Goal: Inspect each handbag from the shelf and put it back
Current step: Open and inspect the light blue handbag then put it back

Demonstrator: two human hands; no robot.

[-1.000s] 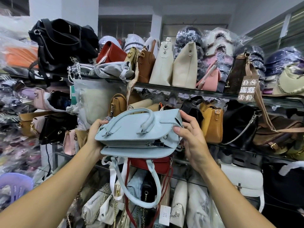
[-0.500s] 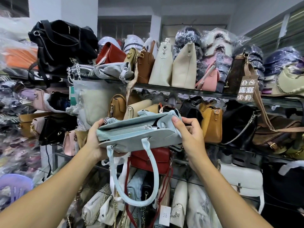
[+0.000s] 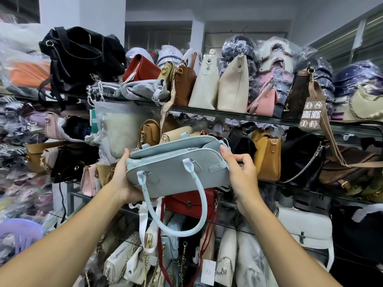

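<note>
A light blue handbag (image 3: 176,168) hangs in the air in front of the middle glass shelf (image 3: 300,186). Its front face and zipped top edge are turned toward me, and one pale blue handle loops down below it. My left hand (image 3: 122,179) grips its left end from underneath, thumb up along the side. My right hand (image 3: 238,168) holds its right end, with the thumb on the top corner and the fingers curled behind. The bag's far side is hidden.
Crowded glass shelves fill the view: a black tote (image 3: 83,56), a red clutch (image 3: 143,69), cream bags (image 3: 232,88) on top; mustard (image 3: 266,154) and black (image 3: 300,156) bags on the middle shelf; a red bag (image 3: 190,200) just below the blue one. A lilac stool (image 3: 18,233) stands at the lower left.
The blue handbag has been rotated from lying flat to tilted, with its front face and zip toward me. The handle has swung down. Both hands shifted their grip on the ends.
</note>
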